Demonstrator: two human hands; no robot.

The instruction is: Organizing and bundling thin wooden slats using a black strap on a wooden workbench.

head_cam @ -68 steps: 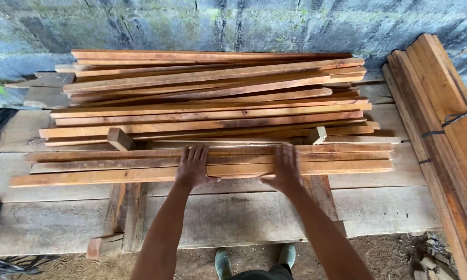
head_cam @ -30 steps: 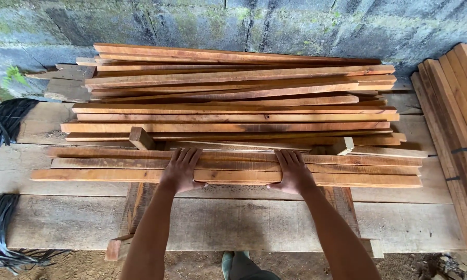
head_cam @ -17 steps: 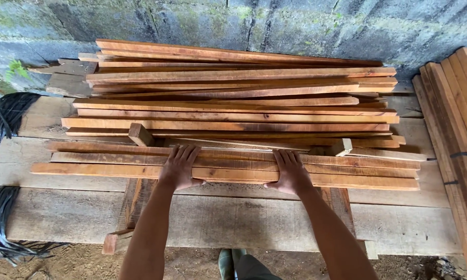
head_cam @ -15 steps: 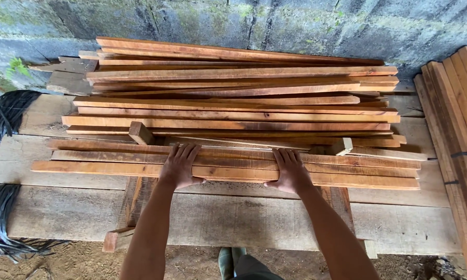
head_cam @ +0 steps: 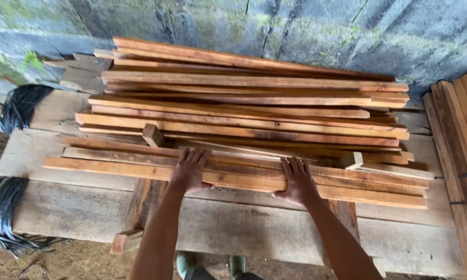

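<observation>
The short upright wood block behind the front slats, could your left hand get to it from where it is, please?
Probably yes. The left hand lies on the front slats, and the block stands just beyond it with nothing in between.

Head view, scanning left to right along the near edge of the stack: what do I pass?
Black strap bundle → end of the front slat → left hand → right hand → small pale wood block → strapped bundle of planks.
</observation>
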